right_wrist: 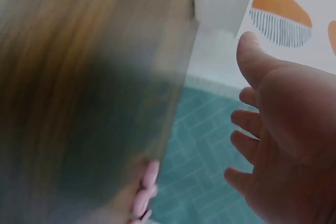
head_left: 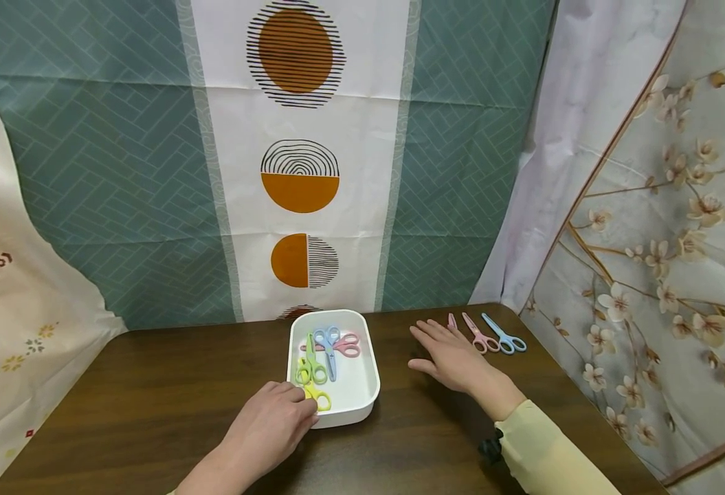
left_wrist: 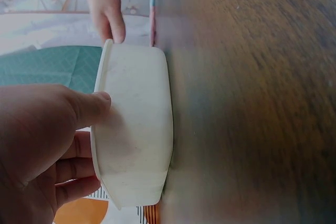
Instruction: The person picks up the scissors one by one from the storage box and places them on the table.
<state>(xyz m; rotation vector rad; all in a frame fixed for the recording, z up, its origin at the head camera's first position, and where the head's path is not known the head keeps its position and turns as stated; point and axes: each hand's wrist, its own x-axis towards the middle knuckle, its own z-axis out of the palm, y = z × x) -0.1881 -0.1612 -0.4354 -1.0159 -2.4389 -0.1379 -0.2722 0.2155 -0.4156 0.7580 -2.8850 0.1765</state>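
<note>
A white plastic tray stands on the table, holding blue scissors, pink scissors, green scissors and yellow scissors. My left hand grips the tray's near left rim; in the left wrist view the thumb presses the outer wall and the fingers curl over the rim. My right hand hovers with fingers extended and holds nothing, right of the tray. Beyond it lie blue scissors, pink scissors and another pink pair, partly hidden by that hand.
The dark wooden table reaches back to a green and white patterned curtain. A floral curtain borders the right side, and a cream cloth hangs at the left.
</note>
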